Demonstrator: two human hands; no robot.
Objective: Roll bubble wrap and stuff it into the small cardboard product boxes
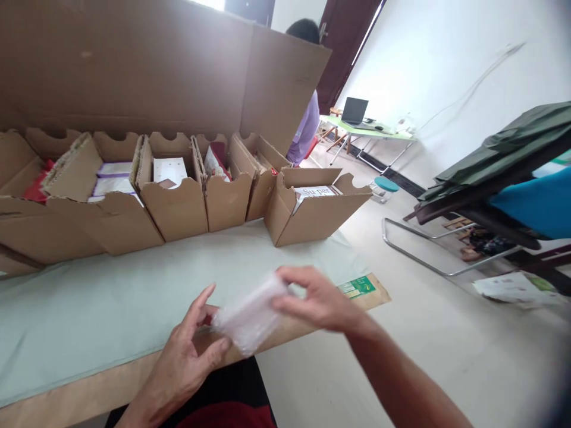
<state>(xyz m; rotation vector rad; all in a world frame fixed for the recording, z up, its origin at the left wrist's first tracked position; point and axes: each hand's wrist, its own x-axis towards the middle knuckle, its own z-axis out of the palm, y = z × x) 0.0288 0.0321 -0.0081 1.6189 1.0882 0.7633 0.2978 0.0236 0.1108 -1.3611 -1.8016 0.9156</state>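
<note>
Pale green cloth covers the long table (111, 309), and its wooden edge shows at the near side. At the back of the table a row of open cardboard boxes (178, 208) stands side by side. White packets and some red things lie inside them, too small to read. One more open box (316, 217) stands at the right end, turned a little away from the row. A tall cardboard panel (134, 65) rises behind the boxes.

Near the front edge of the table both hands hold a piece of bubble wrap (250, 318) just above the surface. It looks blurred, so I cannot tell if something is inside. The left hand (187, 351) has its grip closed on the lower end, with the thumb under the wrap and the first finger lifted. The right hand (316, 300) has its grip closed on the upper end, pinching it from above.

Behind the panel another person (307, 125) in a lilac shirt is partly hidden. Farther away a laptop (354, 111) stands on a small green desk by the white wall.
</note>
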